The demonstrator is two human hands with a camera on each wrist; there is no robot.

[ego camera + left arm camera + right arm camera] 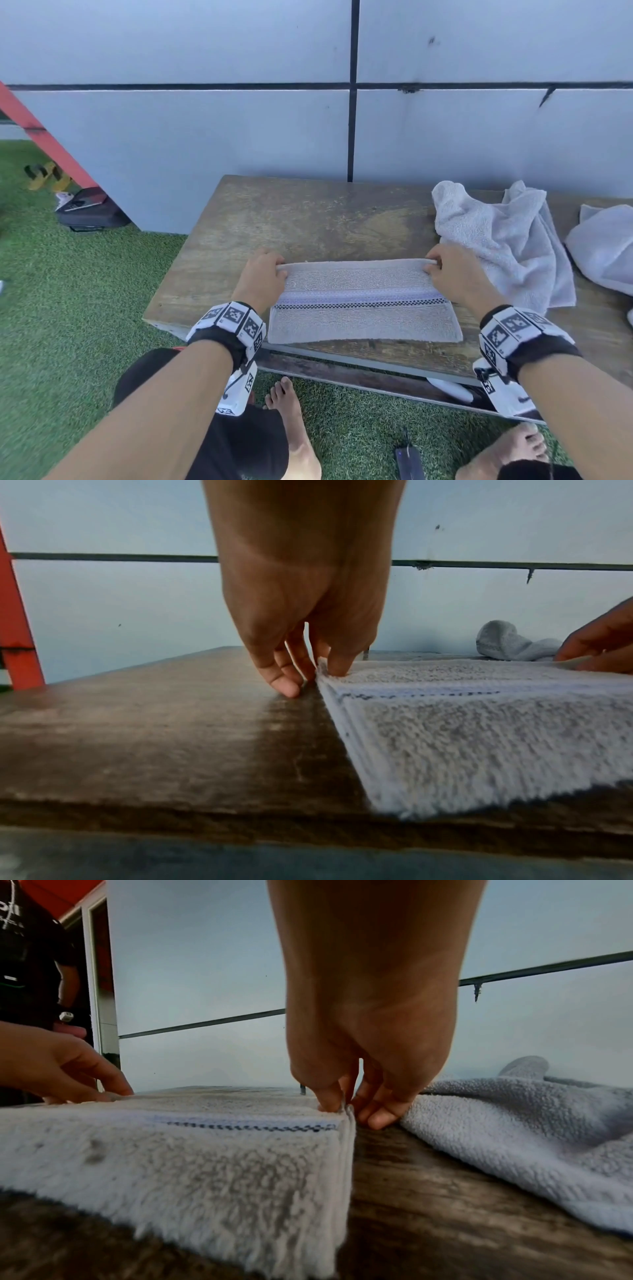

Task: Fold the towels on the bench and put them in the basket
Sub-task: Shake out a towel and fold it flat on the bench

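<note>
Towel (364, 308) with a checked stripe lies folded flat near the front edge of the wooden bench (308, 219), a long strip running side to side. Its far edge is caught at both corners: the left hand (262, 277) pinches the left far corner between thumb and fingers, and the right hand (452, 270) pinches the right far corner the same way. From the left wrist view the thumb tip presses down on top of the pile while the other fingers (284, 683) reach the bench wood just beside the towel's end. From the right wrist view several stacked layers show at the towel's end, gripped between thumb and fingers right at the corner.

Just right of the right hand a crumpled grey towel (503, 240) sits heaped on the bench, its edge close to the folded one. Further right, another pale towel (603, 246) lies partly out of frame.
</note>
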